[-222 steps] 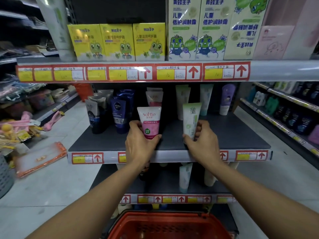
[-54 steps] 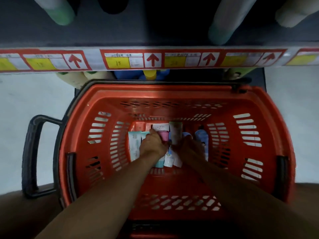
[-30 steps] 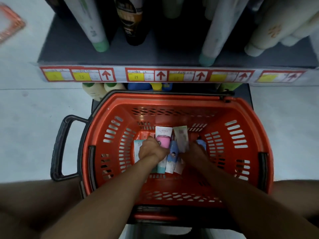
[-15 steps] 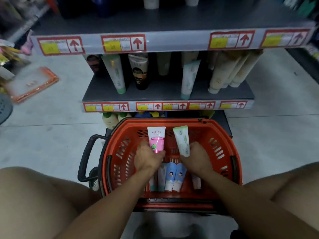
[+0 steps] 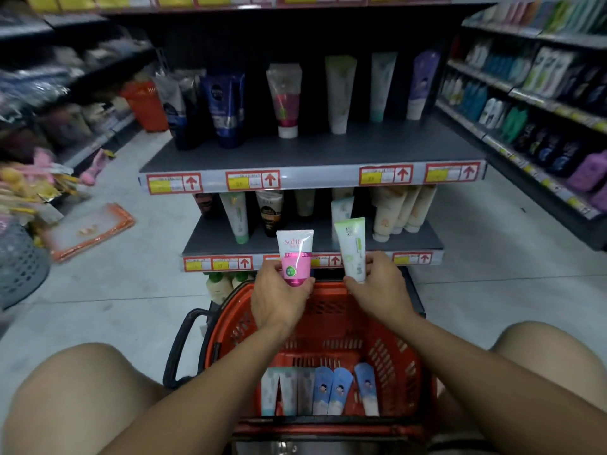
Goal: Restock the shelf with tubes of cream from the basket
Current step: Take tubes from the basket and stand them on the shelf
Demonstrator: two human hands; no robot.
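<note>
I am holding two tubes above the red basket point(image 5: 230, 326), just below the centre of the frame. My left hand point(image 5: 279, 300) is gripping the pink tube point(image 5: 294, 257) round its lower end, crimped end up. My right hand point(image 5: 377, 290) is pinching the green-and-white tube point(image 5: 352, 249) near its cap end, and that tube is tilting slightly left.

To do this step well, I am thinking each tube should stand cap-down beside its match on the upper shelf point(image 5: 312, 156): the pink one by the pink-capped tube point(image 5: 285, 100), the pale green one by the pale tube point(image 5: 340, 93). I would set each down squarely, since a narrow cap likely tips easily.

Both tubes look like glossy, soft plastic, flat at the crimp. The basket is stiff slotted plastic, and more tubes point(image 5: 328, 390) are lying side by side in it at the bottom of the frame. The shelf looks matte dark grey.
</note>
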